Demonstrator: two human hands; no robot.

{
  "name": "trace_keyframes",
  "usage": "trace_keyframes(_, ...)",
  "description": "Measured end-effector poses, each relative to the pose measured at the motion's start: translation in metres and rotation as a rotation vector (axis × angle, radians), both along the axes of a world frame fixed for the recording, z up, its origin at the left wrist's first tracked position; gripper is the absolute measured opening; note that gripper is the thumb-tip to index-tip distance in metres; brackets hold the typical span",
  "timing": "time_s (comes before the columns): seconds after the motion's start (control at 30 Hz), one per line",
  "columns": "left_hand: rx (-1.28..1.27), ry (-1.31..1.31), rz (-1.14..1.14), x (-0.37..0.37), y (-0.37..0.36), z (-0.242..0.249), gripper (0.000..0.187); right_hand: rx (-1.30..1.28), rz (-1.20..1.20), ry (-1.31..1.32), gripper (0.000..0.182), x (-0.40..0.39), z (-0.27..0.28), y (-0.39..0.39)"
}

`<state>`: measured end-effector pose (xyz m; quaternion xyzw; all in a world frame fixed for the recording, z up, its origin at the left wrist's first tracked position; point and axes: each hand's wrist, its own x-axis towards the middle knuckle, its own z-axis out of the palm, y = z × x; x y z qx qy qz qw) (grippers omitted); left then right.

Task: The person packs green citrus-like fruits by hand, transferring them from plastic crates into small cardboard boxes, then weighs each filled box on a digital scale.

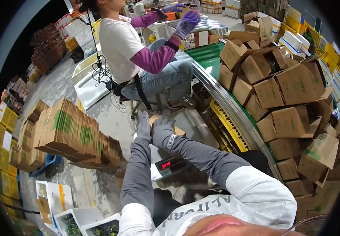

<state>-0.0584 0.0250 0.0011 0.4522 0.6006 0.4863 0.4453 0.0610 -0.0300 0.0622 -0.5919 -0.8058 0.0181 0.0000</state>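
Note:
Both my hands wear grey gloves and are at a brown cardboard box (178, 131) in front of me, above a digital scale (171, 165) with a lit red display. My left hand (143, 125) lies at the box's left side with its fingers stretched out. My right hand (163, 131) is on the near part of the box; its fingertips are hard to make out against the cardboard. Much of the box is hidden behind my hands.
A co-worker (146, 59) in purple gloves sits ahead. Open cardboard boxes (270, 92) are piled on a green conveyor (213, 55) at the right. Flattened cartons (69, 128) stand at the left. White foam boxes (77, 218) with greens lie at the lower left; a yellow crate (227, 128) is nearby.

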Motion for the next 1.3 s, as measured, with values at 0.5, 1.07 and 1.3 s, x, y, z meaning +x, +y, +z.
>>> trace_keyframes(0.5,0.107,-0.514,0.226,-0.042,-0.083,0.022,0.06,-0.195,-0.087,0.806,0.109,0.051,0.036,0.027)
trace_keyframes(1.07,0.475,-0.002,0.108,-0.106,-0.227,0.073,0.051,-1.105,-0.141,1.837,0.039,0.036,-0.01,-0.058)
trace_keyframes(1.3,-0.345,1.052,1.054,-0.098,-0.497,-0.008,0.059,-1.041,-0.055,1.689,0.038,0.004,-0.003,-0.101)
